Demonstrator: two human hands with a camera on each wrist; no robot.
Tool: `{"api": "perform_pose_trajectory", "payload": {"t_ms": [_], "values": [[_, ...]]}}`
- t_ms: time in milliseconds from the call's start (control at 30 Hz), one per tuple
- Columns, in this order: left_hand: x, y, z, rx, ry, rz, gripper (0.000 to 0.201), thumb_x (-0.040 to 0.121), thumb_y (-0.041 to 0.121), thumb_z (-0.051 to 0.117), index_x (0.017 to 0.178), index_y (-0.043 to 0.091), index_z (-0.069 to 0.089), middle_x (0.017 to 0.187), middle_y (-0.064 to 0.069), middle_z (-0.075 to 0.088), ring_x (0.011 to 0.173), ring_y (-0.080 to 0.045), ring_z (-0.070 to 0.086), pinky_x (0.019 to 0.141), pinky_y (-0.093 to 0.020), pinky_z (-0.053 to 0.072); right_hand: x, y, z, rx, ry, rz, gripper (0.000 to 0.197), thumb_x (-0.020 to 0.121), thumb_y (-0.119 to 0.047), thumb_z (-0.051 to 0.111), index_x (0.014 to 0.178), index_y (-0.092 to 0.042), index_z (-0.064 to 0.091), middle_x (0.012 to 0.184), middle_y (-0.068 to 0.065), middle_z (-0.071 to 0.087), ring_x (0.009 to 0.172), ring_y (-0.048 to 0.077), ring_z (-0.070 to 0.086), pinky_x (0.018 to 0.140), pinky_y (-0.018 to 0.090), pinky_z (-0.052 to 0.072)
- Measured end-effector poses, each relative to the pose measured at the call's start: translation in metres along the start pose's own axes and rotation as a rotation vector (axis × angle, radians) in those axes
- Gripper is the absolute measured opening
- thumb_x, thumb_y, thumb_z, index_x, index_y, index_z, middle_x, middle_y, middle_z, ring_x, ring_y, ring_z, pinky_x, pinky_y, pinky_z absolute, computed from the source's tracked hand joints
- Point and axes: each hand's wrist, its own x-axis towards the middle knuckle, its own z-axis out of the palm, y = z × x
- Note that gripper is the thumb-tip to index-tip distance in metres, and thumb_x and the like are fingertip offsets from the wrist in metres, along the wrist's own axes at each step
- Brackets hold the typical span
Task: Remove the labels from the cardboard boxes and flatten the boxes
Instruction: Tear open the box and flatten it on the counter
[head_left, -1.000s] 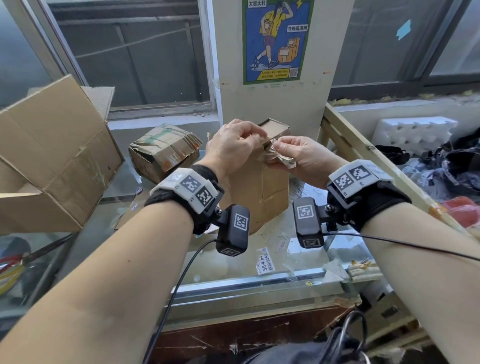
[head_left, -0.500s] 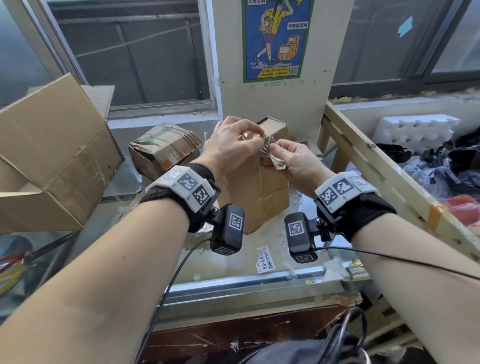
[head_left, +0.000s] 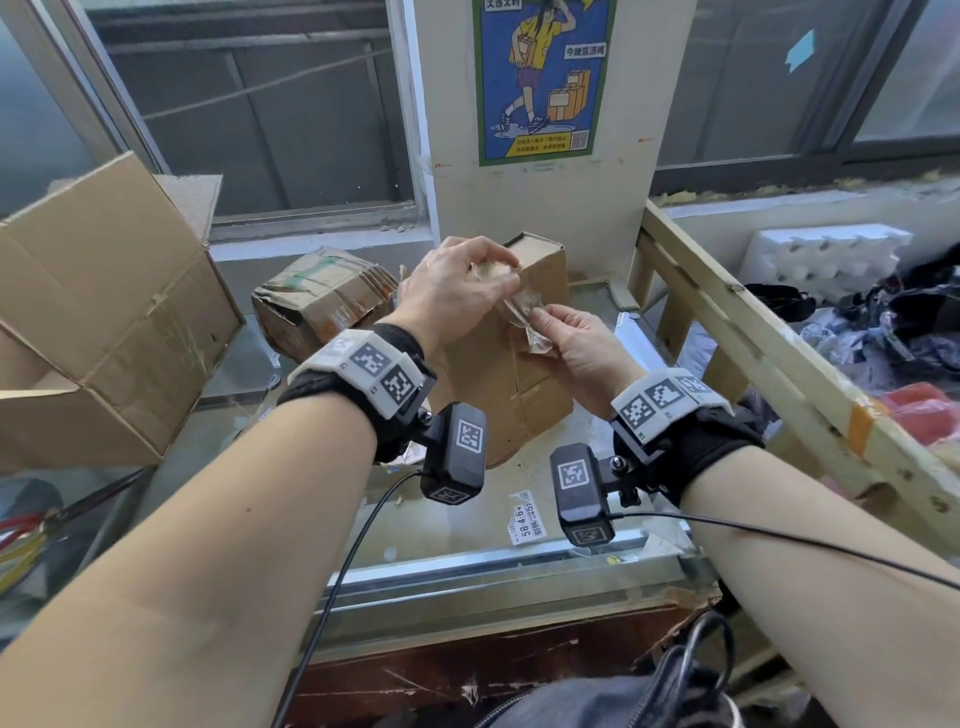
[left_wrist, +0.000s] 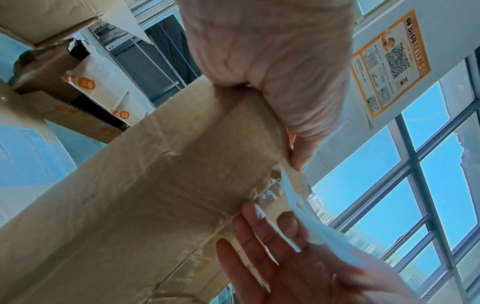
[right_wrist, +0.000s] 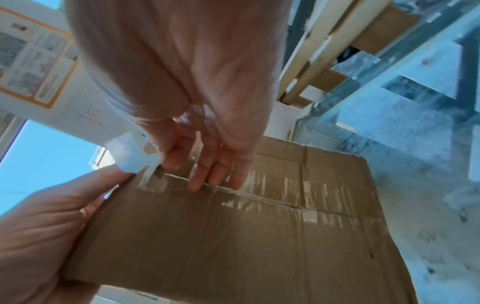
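A small brown cardboard box (head_left: 524, 395) stands on end on the glass table (head_left: 467, 540). My left hand (head_left: 498, 275) grips its top edge, fingers curled over the rim; the left wrist view shows the thumb pressed on the box's (left_wrist: 155, 185) side. My right hand (head_left: 540, 322) pinches a crumpled, clear tape strip (head_left: 519, 312) that still clings to the box's upper front. In the right wrist view, thumb and forefinger hold the whitish tape strip (right_wrist: 132, 158), and the other fingers (right_wrist: 215, 176) rest on the taped seam of the box (right_wrist: 233, 236).
A large open cardboard box (head_left: 93, 322) lies at the left, with a crushed taped box (head_left: 322, 296) behind it. A peeled label (head_left: 524, 525) sticks to the glass near the front edge. A wooden frame (head_left: 753, 332) borders the right; a pillar with a poster (head_left: 540, 78) stands behind.
My right hand has moved down and toward me, drawing the tape strip off the top of the box. My left hand stays on the box's top edge.
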Motion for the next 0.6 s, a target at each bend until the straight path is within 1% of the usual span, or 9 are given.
{"api": "perform_pose_trajectory", "payload": {"t_ms": [100, 133, 200, 300, 400, 467, 500, 567, 600], "values": [[0.000, 0.001, 0.001, 0.013, -0.001, -0.005, 0.013, 0.089, 0.051, 0.059, 0.102, 0.049, 0.062, 0.127, 0.013, 0.053, 0.118, -0.014, 0.049, 0.104, -0.042, 0.039, -0.001, -0.011, 0.004, 0.079, -0.034, 0.080, 0.025, 0.100, -0.017, 0.036, 0.105, -0.003, 0.056, 0.087, 0.013, 0.063, 0.083, 0.025, 0.059, 0.097, 0.045, 0.044], [0.000, 0.002, 0.000, 0.022, 0.000, -0.008, 0.014, 0.089, 0.051, 0.058, 0.102, 0.048, 0.062, 0.127, 0.013, 0.053, 0.118, -0.014, 0.049, 0.103, -0.042, 0.038, -0.001, -0.016, 0.005, 0.112, -0.044, 0.108, 0.031, 0.097, -0.017, 0.030, 0.103, -0.001, 0.056, 0.085, 0.014, 0.062, 0.083, 0.026, 0.058, 0.099, 0.045, 0.043], [0.001, 0.002, 0.000, 0.037, 0.003, -0.018, 0.015, 0.090, 0.049, 0.056, 0.104, 0.048, 0.062, 0.127, 0.013, 0.053, 0.118, -0.014, 0.049, 0.103, -0.041, 0.038, -0.003, -0.027, 0.009, 0.131, -0.055, 0.130, 0.038, 0.092, -0.018, 0.027, 0.093, 0.000, 0.059, 0.083, 0.015, 0.063, 0.083, 0.026, 0.057, 0.097, 0.044, 0.044], [0.002, 0.002, 0.001, 0.044, 0.004, -0.022, 0.015, 0.091, 0.048, 0.054, 0.104, 0.048, 0.061, 0.125, 0.013, 0.054, 0.117, -0.015, 0.050, 0.103, -0.041, 0.038, -0.001, -0.034, 0.012, -0.014, -0.026, 0.098, 0.041, 0.099, -0.033, 0.039, 0.079, -0.005, 0.061, 0.080, 0.013, 0.064, 0.079, 0.024, 0.061, 0.088, 0.042, 0.050], [0.002, 0.002, 0.001, 0.044, -0.005, -0.034, 0.012, 0.089, 0.052, 0.055, 0.101, 0.049, 0.059, 0.124, 0.012, 0.054, 0.116, -0.016, 0.052, 0.102, -0.042, 0.039, 0.003, -0.034, 0.012, -0.054, -0.034, 0.096, 0.045, 0.094, -0.045, 0.049, 0.079, -0.005, 0.063, 0.080, 0.011, 0.064, 0.081, 0.023, 0.063, 0.090, 0.046, 0.052], [0.002, 0.001, 0.002, 0.059, -0.008, -0.029, 0.018, 0.084, 0.054, 0.061, 0.101, 0.049, 0.058, 0.120, 0.013, 0.054, 0.114, -0.015, 0.052, 0.100, -0.041, 0.040, 0.004, -0.035, 0.010, 0.001, -0.049, 0.121, 0.047, 0.092, -0.050, 0.049, 0.086, -0.006, 0.065, 0.081, 0.009, 0.065, 0.082, 0.022, 0.063, 0.089, 0.045, 0.052], [0.002, 0.000, 0.002, 0.068, -0.007, -0.022, 0.022, 0.082, 0.056, 0.064, 0.102, 0.050, 0.058, 0.119, 0.014, 0.054, 0.114, -0.015, 0.052, 0.099, -0.041, 0.040, 0.006, -0.035, 0.008, 0.017, -0.049, 0.131, 0.047, 0.092, -0.050, 0.050, 0.094, -0.006, 0.065, 0.081, 0.009, 0.065, 0.083, 0.022, 0.064, 0.088, 0.045, 0.053], [0.002, 0.000, 0.002, 0.069, -0.001, -0.009, 0.023, 0.082, 0.057, 0.064, 0.103, 0.049, 0.059, 0.118, 0.014, 0.054, 0.114, -0.014, 0.052, 0.099, -0.041, 0.041, 0.008, -0.031, 0.007, 0.061, -0.040, 0.150, 0.043, 0.094, -0.042, 0.052, 0.111, -0.003, 0.061, 0.084, 0.010, 0.064, 0.084, 0.023, 0.063, 0.087, 0.043, 0.053], [0.001, 0.000, 0.002, 0.064, 0.002, -0.006, 0.023, 0.082, 0.057, 0.064, 0.103, 0.049, 0.060, 0.119, 0.014, 0.055, 0.115, -0.014, 0.052, 0.100, -0.041, 0.041, 0.008, -0.028, 0.008, 0.105, -0.033, 0.158, 0.039, 0.095, -0.036, 0.052, 0.116, -0.003, 0.058, 0.085, 0.011, 0.063, 0.083, 0.023, 0.063, 0.087, 0.042, 0.052]]}}
